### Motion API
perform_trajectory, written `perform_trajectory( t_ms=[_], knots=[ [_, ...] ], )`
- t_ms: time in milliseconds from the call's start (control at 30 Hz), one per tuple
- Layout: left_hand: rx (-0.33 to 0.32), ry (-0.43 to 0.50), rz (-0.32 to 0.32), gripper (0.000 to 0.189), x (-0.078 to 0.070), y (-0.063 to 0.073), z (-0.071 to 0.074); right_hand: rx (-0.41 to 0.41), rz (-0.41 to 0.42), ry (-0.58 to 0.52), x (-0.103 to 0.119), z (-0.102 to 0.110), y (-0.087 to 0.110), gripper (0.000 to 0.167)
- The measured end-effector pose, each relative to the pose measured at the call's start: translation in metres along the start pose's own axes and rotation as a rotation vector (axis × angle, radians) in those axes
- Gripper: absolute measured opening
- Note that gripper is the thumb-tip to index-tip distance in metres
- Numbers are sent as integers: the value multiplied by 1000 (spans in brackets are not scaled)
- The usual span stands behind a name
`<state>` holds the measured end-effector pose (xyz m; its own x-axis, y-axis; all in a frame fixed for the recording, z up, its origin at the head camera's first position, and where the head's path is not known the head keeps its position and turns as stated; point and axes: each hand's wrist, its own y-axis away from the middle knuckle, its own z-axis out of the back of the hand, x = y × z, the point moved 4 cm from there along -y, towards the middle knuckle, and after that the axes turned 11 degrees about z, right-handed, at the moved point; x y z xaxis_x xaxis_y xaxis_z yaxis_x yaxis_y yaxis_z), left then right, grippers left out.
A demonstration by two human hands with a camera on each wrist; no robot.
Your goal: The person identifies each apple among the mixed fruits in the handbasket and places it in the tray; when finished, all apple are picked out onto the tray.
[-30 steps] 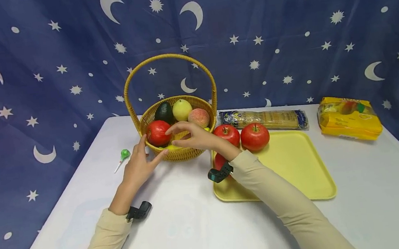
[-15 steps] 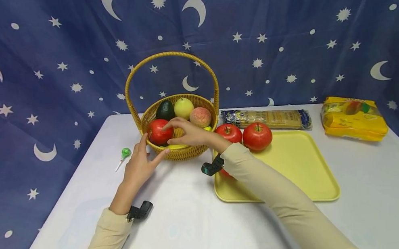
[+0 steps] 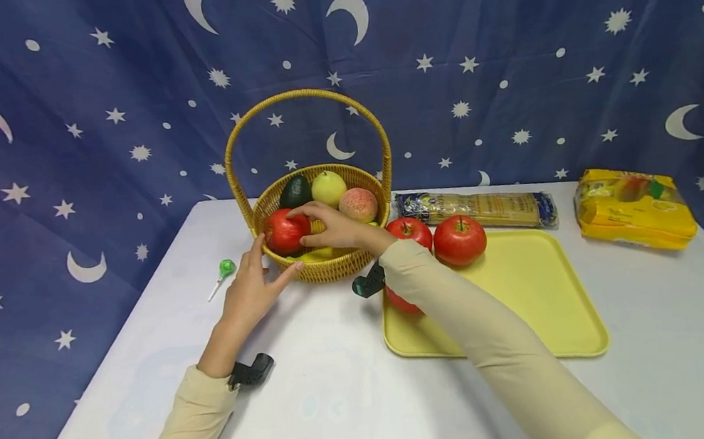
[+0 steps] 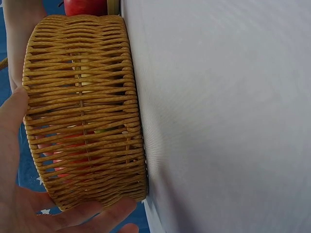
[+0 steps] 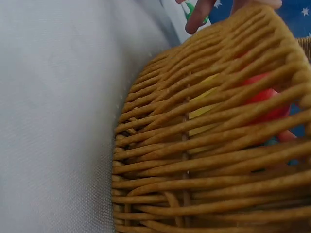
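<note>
A wicker basket (image 3: 325,271) with a tall arched handle holds an avocado (image 3: 295,192), a green-yellow pear (image 3: 329,188), a peach (image 3: 358,205), something yellow (image 3: 317,254) and a red apple (image 3: 282,232). My right hand (image 3: 339,229) reaches over the front rim, its curved fingers and thumb on the apple's right side; weave partly hides this in the right wrist view. My left hand (image 3: 248,291) touches the basket's near left side, thumb and fingers spread apart. In the left wrist view its thumb (image 4: 14,109) meets the rim and its fingers (image 4: 104,216) lie along the wall.
Right of the basket, a yellow tray (image 3: 527,294) bears red apples (image 3: 459,240), one partly behind my right arm. A pasta packet (image 3: 480,210) lies behind it. A yellow package (image 3: 634,210) sits far right; a green lollipop (image 3: 225,268) lies left. A star-patterned curtain (image 3: 415,84) hangs behind.
My right hand has moved left and inward, so its fingers now overlap the apple in the basket. My left hand stays at the basket's side. The whole view has shifted slightly.
</note>
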<state>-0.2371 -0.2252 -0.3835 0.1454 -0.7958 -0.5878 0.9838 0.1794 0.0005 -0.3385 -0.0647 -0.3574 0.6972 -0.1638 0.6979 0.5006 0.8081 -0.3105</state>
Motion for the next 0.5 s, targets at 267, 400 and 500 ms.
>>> perform_trajectory(
  t_ms=[267, 400, 500],
  knots=[
    [2, 7, -4, 102, 1, -1, 1, -88, -93, -238, -14, 1, -7, 66],
    [12, 13, -1, 103, 1, -1, 0, -101, -115, -264, -17, 1, -8, 66],
    [12, 10, 1, 103, 1, -1, 1, -75, -105, -265, -16, 0, -9, 65]
  ],
)
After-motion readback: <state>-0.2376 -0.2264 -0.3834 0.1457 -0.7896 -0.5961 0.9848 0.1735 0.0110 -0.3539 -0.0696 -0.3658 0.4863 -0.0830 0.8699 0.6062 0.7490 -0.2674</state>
